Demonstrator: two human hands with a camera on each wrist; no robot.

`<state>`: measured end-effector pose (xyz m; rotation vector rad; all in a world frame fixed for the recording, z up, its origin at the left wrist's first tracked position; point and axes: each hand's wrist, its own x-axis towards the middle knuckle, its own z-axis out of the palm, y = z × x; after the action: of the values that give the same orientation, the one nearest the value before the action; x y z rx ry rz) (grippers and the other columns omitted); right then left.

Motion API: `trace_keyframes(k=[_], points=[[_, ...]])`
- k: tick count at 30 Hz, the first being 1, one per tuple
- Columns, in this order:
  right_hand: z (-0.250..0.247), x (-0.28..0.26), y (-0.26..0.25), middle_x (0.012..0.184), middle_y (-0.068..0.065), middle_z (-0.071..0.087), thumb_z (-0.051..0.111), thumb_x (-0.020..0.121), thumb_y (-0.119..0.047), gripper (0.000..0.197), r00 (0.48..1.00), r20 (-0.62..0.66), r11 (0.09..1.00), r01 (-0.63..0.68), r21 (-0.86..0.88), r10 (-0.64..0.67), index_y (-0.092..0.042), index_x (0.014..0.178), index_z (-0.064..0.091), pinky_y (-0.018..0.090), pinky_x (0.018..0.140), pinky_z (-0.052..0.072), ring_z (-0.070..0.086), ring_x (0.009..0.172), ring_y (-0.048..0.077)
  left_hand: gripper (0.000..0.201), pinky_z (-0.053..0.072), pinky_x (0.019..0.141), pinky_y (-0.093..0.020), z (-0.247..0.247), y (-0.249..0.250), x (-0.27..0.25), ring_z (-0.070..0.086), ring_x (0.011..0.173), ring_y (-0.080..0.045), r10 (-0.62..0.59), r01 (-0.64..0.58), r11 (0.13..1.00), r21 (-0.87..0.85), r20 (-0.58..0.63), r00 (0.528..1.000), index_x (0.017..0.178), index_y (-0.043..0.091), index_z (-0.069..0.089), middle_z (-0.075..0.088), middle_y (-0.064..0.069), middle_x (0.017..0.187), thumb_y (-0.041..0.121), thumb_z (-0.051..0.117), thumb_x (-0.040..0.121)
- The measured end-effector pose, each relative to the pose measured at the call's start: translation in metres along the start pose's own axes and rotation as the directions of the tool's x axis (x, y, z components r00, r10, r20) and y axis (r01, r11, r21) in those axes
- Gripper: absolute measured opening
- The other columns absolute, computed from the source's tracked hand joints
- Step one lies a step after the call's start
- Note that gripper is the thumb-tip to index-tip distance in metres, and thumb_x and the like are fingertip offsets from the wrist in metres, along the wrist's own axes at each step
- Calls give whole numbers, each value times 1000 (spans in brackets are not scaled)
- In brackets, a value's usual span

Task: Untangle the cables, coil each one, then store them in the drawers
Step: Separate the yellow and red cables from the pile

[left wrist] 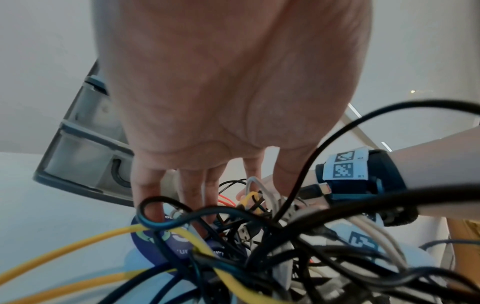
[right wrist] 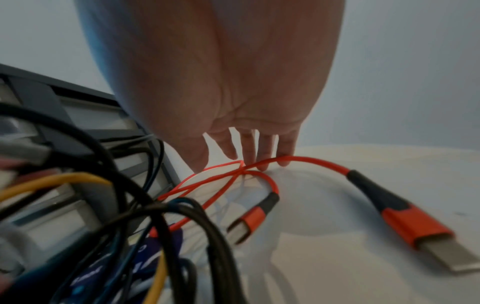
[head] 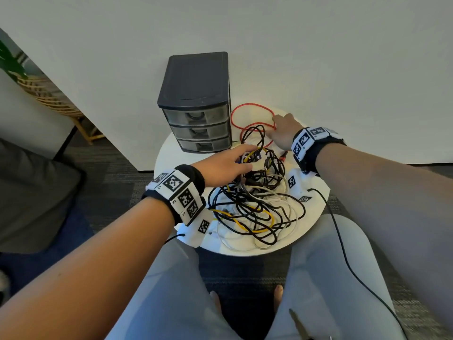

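Plugs (right wrist: 405,214) of red cable (right wrist: 306,159) — visible only from right wrist.

Matt dark plastic drawers (head: 196,101), smooth white table (head: 316,212), metal-tipped red cable (right wrist: 306,159).

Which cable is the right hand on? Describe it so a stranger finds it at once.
On the round white table, look right of the dark drawer unit, by the wall. The right hand touches the red cable lying there in a loop; it is the only red one, beside the tangled pile.
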<state>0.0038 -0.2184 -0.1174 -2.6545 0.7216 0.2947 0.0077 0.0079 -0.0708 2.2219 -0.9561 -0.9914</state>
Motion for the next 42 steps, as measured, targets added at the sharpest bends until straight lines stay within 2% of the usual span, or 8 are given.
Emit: trace_keyframes(k=[6, 13, 20, 25, 29, 32, 37, 42], points=[[-52, -35, -8, 153, 14, 33, 49, 103, -34, 52, 984, -127, 976, 146, 162, -126, -20, 152, 37, 43, 107, 41, 46, 133, 37, 47, 46, 89, -25, -7, 8, -14, 59, 116, -25, -18, 19, 1000, 17, -13, 1000, 155, 31, 35, 58, -6, 134, 31, 43, 109], [-133, -108, -30, 113, -3, 65, 53, 102, -31, 25, 896, -323, 874, 399, 278, -306, -23, 123, 63, 29, 80, 41, 62, 101, 17, 32, 46, 85, -24, -30, 17, -47, 62, 109, -17, 29, -22, 999, 44, -177, 984, 138, 25, 52, 64, 2, 121, 32, 47, 107], [-85, -187, -41, 93, -6, 67, 71, 91, -38, 18, 824, 161, 839, 527, 138, -544, -26, 104, 68, 19, 65, 43, 61, 76, 6, 22, 49, 86, -34, -23, -12, -72, 60, 93, -19, -90, 134, 950, 284, -163, 983, 106, 18, 63, 64, 0, 105, 37, 52, 103], [-28, -199, -37, 97, -7, 57, 80, 83, -35, 41, 828, 215, 853, 520, 55, -518, -24, 114, 55, 28, 67, 43, 52, 78, 9, 23, 41, 95, -30, -7, -35, -77, 52, 110, -19, -136, 153, 932, 330, -74, 988, 120, 24, 66, 58, -3, 130, 27, 51, 103], [-22, -194, -29, 80, -4, 55, 71, 90, -20, 13, 886, 122, 894, 444, 53, -447, -20, 86, 59, 29, 65, 39, 51, 76, 19, 22, 39, 89, -29, -1, -48, -71, 52, 106, -24, -167, 209, 947, 245, -181, 969, 123, 29, 61, 44, -7, 128, 29, 56, 101], [-24, -188, -20, 79, -1, 56, 64, 95, -22, 19, 925, 109, 931, 364, 21, -364, -12, 78, 63, 29, 63, 37, 51, 75, 19, 29, 41, 85, -31, 3, -52, -65, 52, 99, -25, -199, 253, 947, 200, -252, 947, 128, 25, 52, 41, -8, 128, 27, 59, 100], [-22, -188, -17, 75, -1, 57, 60, 98, -19, 20, 950, 128, 958, 275, 78, -283, -15, 79, 63, 25, 60, 36, 49, 68, 14, 36, 42, 74, -31, 11, -63, -59, 50, 80, -21, -197, 217, 961, 173, -128, 972, 127, 26, 45, 59, -16, 107, 24, 65, 97], [-19, -186, -15, 94, 10, 73, 60, 96, -13, 14, 961, 129, 967, 231, 106, -244, -7, 91, 71, 39, 83, 54, 69, 90, 27, 11, 40, 58, -21, -9, -51, -70, 47, 63, -13, -97, 112, 992, 60, -219, 971, 110, 23, 57, 51, 3, 78, 21, 61, 100]])
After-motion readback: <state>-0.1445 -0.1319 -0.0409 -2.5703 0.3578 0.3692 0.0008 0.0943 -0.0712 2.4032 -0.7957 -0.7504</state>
